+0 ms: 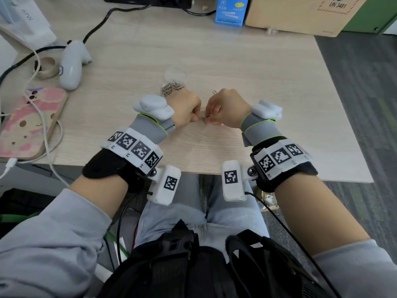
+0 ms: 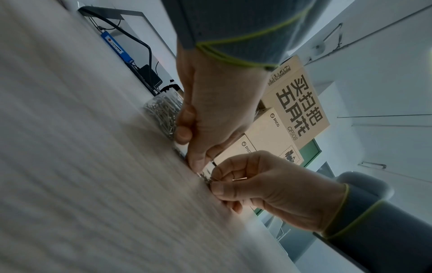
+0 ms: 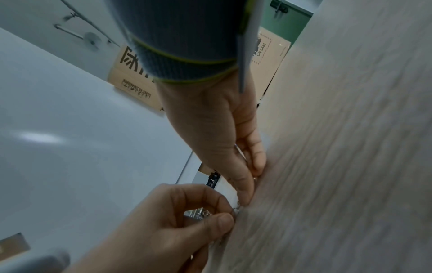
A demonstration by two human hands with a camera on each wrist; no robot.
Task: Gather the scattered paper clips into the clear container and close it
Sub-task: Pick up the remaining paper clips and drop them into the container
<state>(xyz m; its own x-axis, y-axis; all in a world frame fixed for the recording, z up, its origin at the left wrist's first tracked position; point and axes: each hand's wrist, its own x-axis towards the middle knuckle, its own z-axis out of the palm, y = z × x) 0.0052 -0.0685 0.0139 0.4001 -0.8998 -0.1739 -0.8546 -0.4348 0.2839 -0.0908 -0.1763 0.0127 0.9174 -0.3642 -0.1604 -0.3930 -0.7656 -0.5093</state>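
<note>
A small bunch of silver paper clips [image 1: 203,119] lies on the wooden desk [image 1: 214,61] between my two hands. My left hand [image 1: 196,117] pinches at the bunch from the left with thumb and forefinger [image 3: 219,223]. My right hand [image 1: 210,121] pinches it from the right, and another clip [image 2: 239,178] sits inside its curled fingers. The clear container [image 1: 171,88], holding several clips, stands just behind my left hand, seen also as a clear tub [image 2: 163,112] in the left wrist view. Its clear round lid [image 1: 176,73] lies behind it. One loose clip [image 1: 214,91] lies beyond my right hand.
A white controller [image 1: 72,65], a tape roll [image 1: 46,67], a pink phone [image 1: 28,125] and cables lie at the left. A blue box [image 1: 231,10] and a cardboard box [image 1: 300,14] stand at the back. The desk's right edge [image 1: 343,108] is close.
</note>
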